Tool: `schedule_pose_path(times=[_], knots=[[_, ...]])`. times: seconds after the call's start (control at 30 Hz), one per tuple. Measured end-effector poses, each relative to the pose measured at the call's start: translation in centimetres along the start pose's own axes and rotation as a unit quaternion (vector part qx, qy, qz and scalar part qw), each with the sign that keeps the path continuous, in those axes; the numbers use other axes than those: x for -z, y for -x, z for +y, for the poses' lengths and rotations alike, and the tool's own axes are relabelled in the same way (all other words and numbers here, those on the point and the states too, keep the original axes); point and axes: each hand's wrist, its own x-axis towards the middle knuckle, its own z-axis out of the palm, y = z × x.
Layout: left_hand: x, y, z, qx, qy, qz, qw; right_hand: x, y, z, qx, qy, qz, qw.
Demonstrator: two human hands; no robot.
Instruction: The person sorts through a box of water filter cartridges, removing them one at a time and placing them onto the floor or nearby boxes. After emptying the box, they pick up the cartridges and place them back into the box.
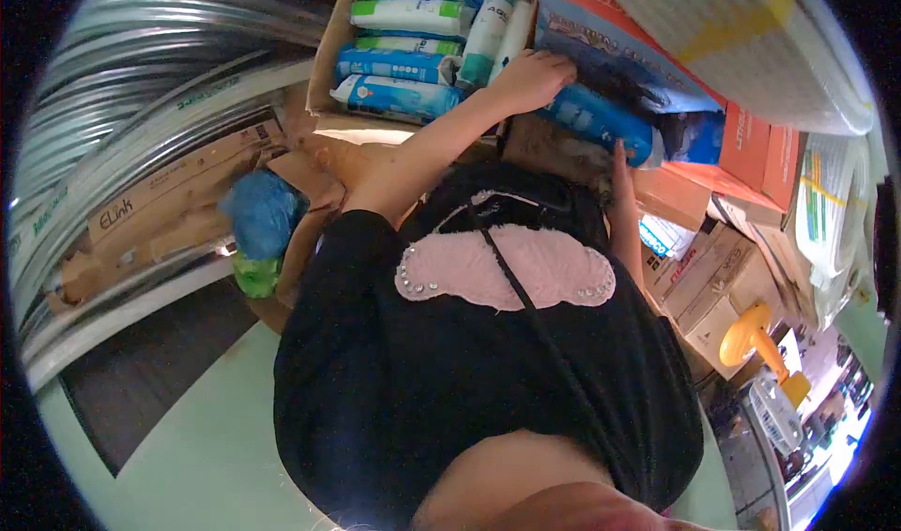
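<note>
A blue cylindrical tube (601, 124) lies slanting in front of me, beside the cardboard carton. My left hand (531, 82) reaches across to its upper left end, with bent fingers closed there; part of the grip is hidden. At the lower right end, my right hand (622, 176) presses a finger against the tube, and its other fingers are out of sight. Close to my left hand stands the open carton (324, 71), holding several blue, white and green packs (413, 16) in a stack. A teal tube (488, 35) stands upright next to them.
An orange and blue printed box (648, 47) borders my hands on the right, with wrapped white rolls (751, 33) beyond. Long metallic lengths (122, 71) and a long carton (178, 185) fill the left. A blue plastic bag (263, 214) and a yellow object (751, 336) sit lower.
</note>
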Motion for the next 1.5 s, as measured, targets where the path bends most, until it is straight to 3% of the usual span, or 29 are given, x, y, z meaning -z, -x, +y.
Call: schedule_pose_path(times=[0.07,0.1,0.17,0.23,0.27,0.33,0.37,0.4,0.47,0.5,0.57,0.67,0.77,0.8,0.87,0.9,0.97,1.03,1.13,1.2,1.23,1.27,1.33,1.37,1.4,1.43,1.5], knots=[[0.8,0.3,-0.7,0.031,0.019,0.020,0.999,0.5,-1.7,-0.5,-0.066,-0.071,-0.112,0.989],[1.4,1.2,-1.3,0.078,0.036,0.027,0.996,-0.6,-0.7,-1.8,-0.034,-0.057,-0.074,0.995],[2.7,3.5,-2.0,0.126,0.049,0.036,0.990,-0.5,-1.0,-2.6,-0.062,-0.044,-0.072,0.995],[3.7,7.0,-2.4,0.244,0.042,0.042,0.968,-0.6,-1.0,-2.9,-0.064,-0.056,-0.091,0.992],[3.4,9.1,-3.2,0.235,0.037,0.046,0.970,-1.1,-0.6,-3.2,-0.061,-0.057,-0.095,0.992],[2.8,13.7,-4.7,0.226,0.031,0.051,0.972,-2.1,0.2,-3.8,-0.022,0.129,-0.018,0.991],[2.8,16.0,-5.3,0.220,-0.004,-0.055,0.974,-1.6,-1.1,-2.2,0.059,0.220,-0.031,0.973],[2.9,17.8,-5.6,0.213,-0.037,-0.160,0.963,-1.5,-1.3,-1.9,0.059,0.221,-0.035,0.973],[3.1,20.0,-6.6,0.264,-0.030,-0.164,0.950,-2.1,-1.7,-1.7,-0.030,0.270,-0.214,0.938],[3.3,20.7,-6.9,0.311,-0.019,-0.169,0.935,-2.5,-2.4,-0.9,-0.027,0.274,-0.219,0.936],[4.2,21.3,-7.4,0.332,-0.056,-0.155,0.929,-3.4,-3.9,1.2,0.085,0.343,-0.199,0.914],[5.1,21.3,-8.9,0.373,-0.099,-0.150,0.910,-4.9,-4.7,1.6,0.112,0.369,-0.172,0.906],[4.7,20.5,-10.4,0.262,-0.198,-0.173,0.929,-7.3,-2.8,-0.3,0.154,0.327,-0.197,0.911],[4.2,20.2,-10.4,0.274,-0.200,-0.162,0.927,-7.0,-3.8,0.0,0.162,0.335,-0.207,0.905],[2.7,19.7,-10.6,0.224,-0.255,-0.161,0.927,-5.2,-7.5,2.3,0.298,0.351,-0.216,0.861],[1.5,19.6,-10.9,0.212,-0.269,-0.111,0.933,-4.5,-9.2,3.5,0.347,0.354,-0.218,0.841],[-0.7,19.3,-11.6,0.196,-0.327,-0.093,0.920,-3.9,-11.6,4.4,0.323,0.331,-0.185,0.867],[-1.7,18.8,-11.3,0.173,-0.361,-0.057,0.915,-5.9,-7.3,1.8,0.246,0.324,-0.164,0.898],[0.3,18.6,-12.2,0.106,-0.361,-0.024,0.926,-6.2,-7.0,1.4,0.226,0.333,-0.153,0.903],[3.1,18.1,-11.4,0.147,-0.317,-0.203,0.915,-5.8,-7.3,1.7,0.204,0.297,-0.154,0.920],[2.7,18.7,-12.2,0.157,-0.335,-0.160,0.915,-5.5,-7.0,2.4,0.175,0.260,-0.159,0.936],[5.6,17.3,-10.3,0.203,-0.319,-0.179,0.908,-5.8,-5.2,1.6,0.162,0.258,-0.157,0.939],[9.3,15.6,-7.7,0.295,-0.235,-0.090,0.922,-7.0,-1.8,-1.1,0.147,0.258,-0.174,0.939],[10.8,15.2,-6.8,0.297,-0.209,-0.034,0.931,-7.3,-1.7,-1.2,0.139,0.255,-0.179,0.940],[12.2,14.5,-6.1,0.299,-0.182,0.026,0.936,-6.2,-4.2,-0.9,0.098,0.345,-0.212,0.909],[14.0,13.5,-4.9,0.298,-0.180,0.017,0.937,-5.5,-5.5,-0.3,0.057,0.430,-0.244,0.867],[16.7,11.8,-2.3,0.365,0.023,0.200,0.909,-5.1,-4.1,0.1,0.088,0.386,-0.259,0.881]])
